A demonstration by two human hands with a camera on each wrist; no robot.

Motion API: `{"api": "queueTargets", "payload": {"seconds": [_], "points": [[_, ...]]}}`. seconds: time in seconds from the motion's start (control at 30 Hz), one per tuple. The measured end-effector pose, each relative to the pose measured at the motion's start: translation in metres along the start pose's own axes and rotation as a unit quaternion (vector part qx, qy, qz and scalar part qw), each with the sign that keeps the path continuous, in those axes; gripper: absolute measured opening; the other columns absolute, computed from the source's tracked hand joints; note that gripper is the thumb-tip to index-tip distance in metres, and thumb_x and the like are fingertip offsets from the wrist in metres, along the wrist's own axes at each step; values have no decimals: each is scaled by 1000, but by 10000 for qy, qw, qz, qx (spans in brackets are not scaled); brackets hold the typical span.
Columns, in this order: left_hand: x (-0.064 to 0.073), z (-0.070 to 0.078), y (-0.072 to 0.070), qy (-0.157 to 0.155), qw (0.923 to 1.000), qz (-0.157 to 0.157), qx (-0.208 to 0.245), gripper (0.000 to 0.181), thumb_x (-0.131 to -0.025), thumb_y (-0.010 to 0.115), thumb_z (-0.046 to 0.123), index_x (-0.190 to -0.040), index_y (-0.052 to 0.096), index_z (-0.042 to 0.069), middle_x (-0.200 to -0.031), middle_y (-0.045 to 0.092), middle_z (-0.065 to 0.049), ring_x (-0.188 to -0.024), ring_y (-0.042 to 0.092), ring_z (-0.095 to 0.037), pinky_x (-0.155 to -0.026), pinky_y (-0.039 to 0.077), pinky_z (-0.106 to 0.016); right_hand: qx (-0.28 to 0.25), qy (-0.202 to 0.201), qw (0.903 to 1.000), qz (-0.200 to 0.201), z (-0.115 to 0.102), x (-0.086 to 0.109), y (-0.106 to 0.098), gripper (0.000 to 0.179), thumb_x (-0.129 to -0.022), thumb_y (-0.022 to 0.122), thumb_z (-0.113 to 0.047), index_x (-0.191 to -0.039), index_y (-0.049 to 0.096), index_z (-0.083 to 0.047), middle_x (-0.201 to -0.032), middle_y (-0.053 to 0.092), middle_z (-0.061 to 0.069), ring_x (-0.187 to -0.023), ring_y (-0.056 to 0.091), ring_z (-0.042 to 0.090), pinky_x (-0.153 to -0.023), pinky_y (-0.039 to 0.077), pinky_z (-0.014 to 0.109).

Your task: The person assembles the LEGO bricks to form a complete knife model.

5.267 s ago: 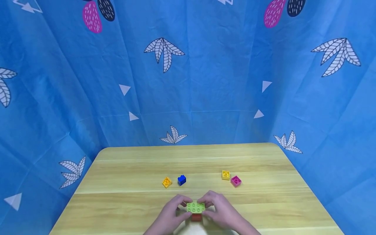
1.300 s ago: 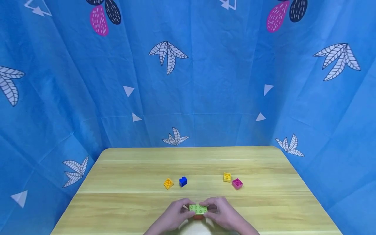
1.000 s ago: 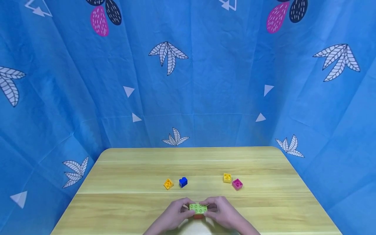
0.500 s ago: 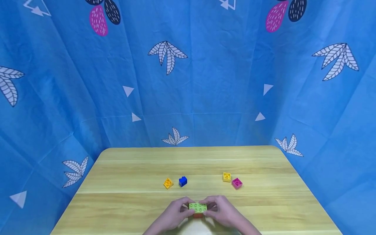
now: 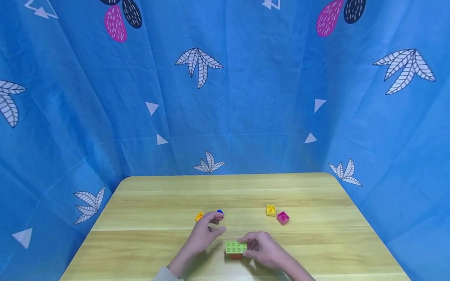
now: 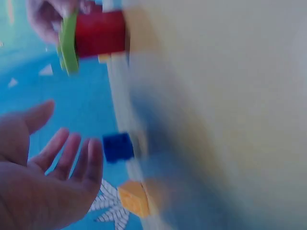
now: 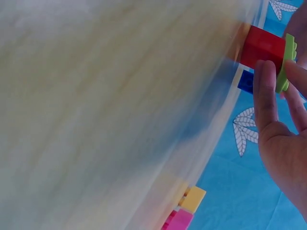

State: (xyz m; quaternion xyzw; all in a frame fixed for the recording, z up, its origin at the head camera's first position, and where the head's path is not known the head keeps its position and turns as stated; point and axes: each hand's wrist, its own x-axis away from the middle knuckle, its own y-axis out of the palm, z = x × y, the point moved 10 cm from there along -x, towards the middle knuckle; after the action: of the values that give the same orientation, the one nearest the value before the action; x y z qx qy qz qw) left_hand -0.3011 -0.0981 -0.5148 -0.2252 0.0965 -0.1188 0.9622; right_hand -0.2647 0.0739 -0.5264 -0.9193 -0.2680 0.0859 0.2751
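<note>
A flat light-green toy building plate point(image 5: 235, 247) with studs sits on top of a red brick point(image 7: 264, 47) on the table. My right hand point(image 5: 266, 249) pinches the plate's right end between thumb and fingers. Away from this stack, my left hand point(image 5: 203, 234) is held over the table, fingers relaxed and apart, nothing between them. It is nearest to a blue brick point(image 6: 118, 147), which its fingers partly cover in the head view. An orange brick point(image 6: 134, 198) lies just left of the blue one, partly behind the left hand in the head view.
On the wooden table point(image 5: 158, 195), a yellow brick point(image 5: 270, 210) and a magenta brick point(image 5: 283, 217) lie close together at the right, undersides up. A blue patterned cloth point(image 5: 260, 117) hangs behind the table and at both sides.
My left hand has let go of the green plate and moved forward and left towards the blue brick. My right hand stays on the plate, and the stack has hardly moved.
</note>
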Motion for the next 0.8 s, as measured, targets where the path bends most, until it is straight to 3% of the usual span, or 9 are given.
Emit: {"api": "queueTargets", "payload": {"seconds": [0.1,0.2,0.33,0.47,0.63,0.8], "points": [[-15,-6,-13,-33,9982,523,-282,43,-94,76,14,-132,62,1,-126,63,-19,-116,61,-37,-92,60,-37,60,18,10000,20,-1,0,-2,34,-87,80,-13,-120,74,-9,-94,70,-7,-83,63,2,-77,57,18],[-26,-17,-16,-296,9953,733,-567,41,-94,76,11,-132,63,1,-123,65,-17,-112,63,-34,-94,59,-45,52,39,10000,24,-2,0,-2,34,-86,81,-13,-119,75,-10,-94,71,-8,-83,62,2,-77,57,18],[-34,-31,-14,-689,9922,736,-729,39,-96,74,11,-133,63,2,-119,66,-13,-107,65,-28,-92,59,-45,13,22,10000,38,-3,1,-2,34,-86,81,-12,-119,75,-10,-94,70,-7,-83,62,3,-76,57,18],[-36,-38,-13,-868,9902,737,-811,33,-96,73,10,-127,66,2,-115,69,-11,-101,65,-23,-85,59,-40,20,25,10000,45,-3,0,-1,34,-86,81,-12,-119,75,-11,-93,70,-7,-83,63,3,-77,57,18],[-37,-34,-13,-748,9893,741,-1014,20,-95,73,7,-114,71,3,-109,72,-11,-95,66,-22,-82,59,-40,10,88,10000,16,1,0,0,34,-86,81,-12,-120,75,-11,-94,69,-7,-84,63,3,-77,57,18],[-37,-31,-14,-665,9891,746,-1078,18,-95,72,5,-113,71,3,-106,72,-11,-93,68,-22,-83,60,-41,-20,104,9999,4,2,-1,0,35,-86,80,-12,-120,75,-11,-94,69,-7,-84,63,3,-78,57,18]]}}
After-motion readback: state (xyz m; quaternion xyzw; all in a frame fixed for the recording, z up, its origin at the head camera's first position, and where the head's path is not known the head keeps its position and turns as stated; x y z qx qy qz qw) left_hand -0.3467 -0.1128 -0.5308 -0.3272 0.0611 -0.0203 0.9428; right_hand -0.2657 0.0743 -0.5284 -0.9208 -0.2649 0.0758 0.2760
